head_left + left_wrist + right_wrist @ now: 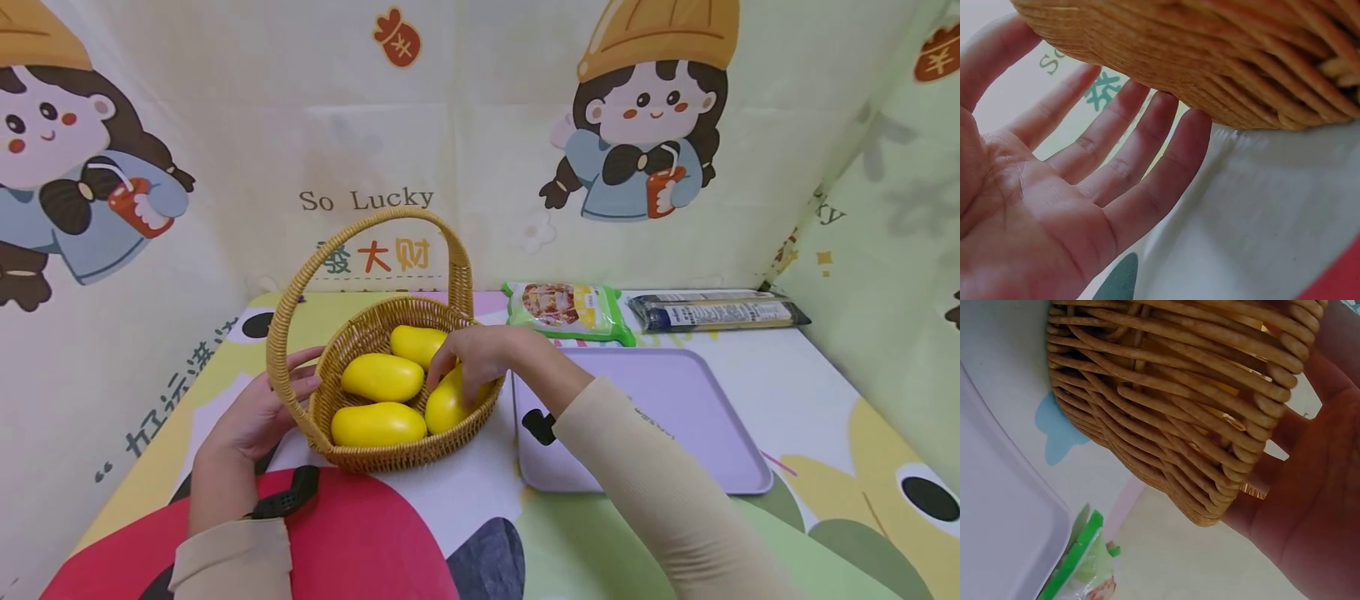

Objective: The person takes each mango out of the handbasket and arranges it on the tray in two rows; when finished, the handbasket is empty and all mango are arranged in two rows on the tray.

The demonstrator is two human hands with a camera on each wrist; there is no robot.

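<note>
A wicker basket (pixel 412 457) with a tall arched handle stands on the table, holding several yellow mangoes (pixel 381 377). My right hand (pixel 483 354) reaches over the rim and grips the mango (pixel 447 408) on the basket's right side, thumb and fingers on either side of it. In the right wrist view the woven wall (pixel 1154 400) hides those fingertips. At the basket's left, my left hand (pixel 258 412) is spread with relaxed fingers. Its fingertips touch the outer wall, as the left wrist view shows of the basket (pixel 1166 56).
A pale purple tray (pixel 667 367) lies right of the basket, partly under my right forearm. Behind it are a green-edged food bag (pixel 570 310) and a long, flat clear package (pixel 723 313). A patterned cloth backdrop (pixel 487 150) rises along the table's back edge.
</note>
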